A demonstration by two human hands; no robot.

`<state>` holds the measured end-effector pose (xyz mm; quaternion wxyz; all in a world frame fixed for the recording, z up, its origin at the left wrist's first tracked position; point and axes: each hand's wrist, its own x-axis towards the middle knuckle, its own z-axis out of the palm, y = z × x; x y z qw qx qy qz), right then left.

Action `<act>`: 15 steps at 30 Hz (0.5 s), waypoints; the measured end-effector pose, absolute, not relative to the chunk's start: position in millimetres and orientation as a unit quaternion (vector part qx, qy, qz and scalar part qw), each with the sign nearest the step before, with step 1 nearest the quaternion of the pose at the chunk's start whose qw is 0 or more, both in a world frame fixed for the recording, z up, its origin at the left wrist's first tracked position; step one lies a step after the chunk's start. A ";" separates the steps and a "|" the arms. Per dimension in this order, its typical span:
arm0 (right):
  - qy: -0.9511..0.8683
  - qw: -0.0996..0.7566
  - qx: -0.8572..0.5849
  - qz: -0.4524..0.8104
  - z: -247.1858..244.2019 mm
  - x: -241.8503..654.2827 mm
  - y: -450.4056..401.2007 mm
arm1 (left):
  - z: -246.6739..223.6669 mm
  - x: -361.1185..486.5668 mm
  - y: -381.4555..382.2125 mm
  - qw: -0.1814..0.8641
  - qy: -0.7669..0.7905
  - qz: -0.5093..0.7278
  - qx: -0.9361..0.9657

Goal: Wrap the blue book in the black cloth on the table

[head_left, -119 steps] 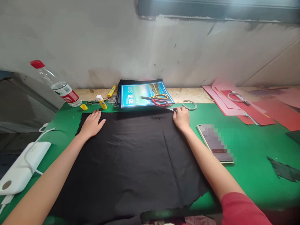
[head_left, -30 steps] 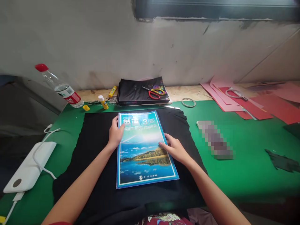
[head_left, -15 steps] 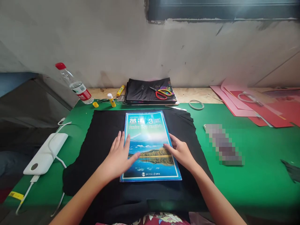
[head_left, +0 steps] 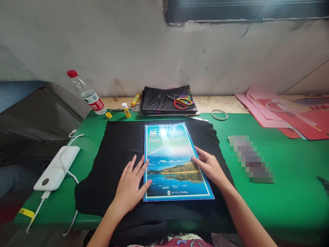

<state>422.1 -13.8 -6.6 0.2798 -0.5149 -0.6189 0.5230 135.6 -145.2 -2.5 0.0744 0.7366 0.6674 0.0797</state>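
A blue "Senior High English" textbook [head_left: 172, 154] lies closed, face up, on a spread black cloth [head_left: 120, 144]. My left hand [head_left: 132, 183] is open beside its left edge, fingers spread on the cloth, with the thumb tip and forefinger tip at the cover's edge. At the right edge, my right hand [head_left: 209, 166] grips the book, its thumb on top of the cover and its fingers along the side, their tips partly hidden.
Behind the cloth are red-and-yellow scissors [head_left: 182, 103] on a black folded stack [head_left: 156, 103], a glue stick [head_left: 126, 110] and a tilted-looking bottle [head_left: 94, 99]. A white power bank [head_left: 56, 168] with cables lies left. Red and pink sheets [head_left: 295, 113] and a pixelated object [head_left: 250, 159] lie right.
The textbook has slid right across the cloth, my right hand moving with it. My left hand has drawn back from over the cover to its left edge. The view has shifted slightly.
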 end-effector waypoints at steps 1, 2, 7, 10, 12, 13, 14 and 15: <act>-0.643 0.267 -0.526 0.489 -5.9 423.5 -13.5 | -2.9 136.3 -145.4 0.066 0.666 0.078 0.739; -0.672 0.249 -0.536 0.446 -4.8 424.5 -13.5 | -3.5 136.9 -145.6 0.058 0.666 0.077 0.739; -0.749 0.178 -0.557 0.311 2.9 426.0 -15.7 | -3.7 138.8 -144.6 0.048 0.668 0.068 0.740; -0.749 0.164 -0.580 0.275 6.3 428.5 -16.1 | -1.0 143.9 -143.2 0.044 0.682 0.069 0.726; -0.740 0.159 -0.598 0.262 7.6 432.8 -15.6 | 0.2 150.5 -141.7 0.039 0.693 0.075 0.716; -0.735 0.157 -0.606 0.260 8.0 435.8 -15.3 | 0.4 154.3 -140.8 0.038 0.699 0.078 0.710; -0.730 0.155 -0.613 0.258 8.3 439.1 -15.0 | 0.4 158.3 -139.6 0.037 0.705 0.081 0.703; -0.727 0.152 -0.618 0.257 8.4 442.7 -14.8 | 0.3 162.1 -138.4 0.038 0.712 0.083 0.697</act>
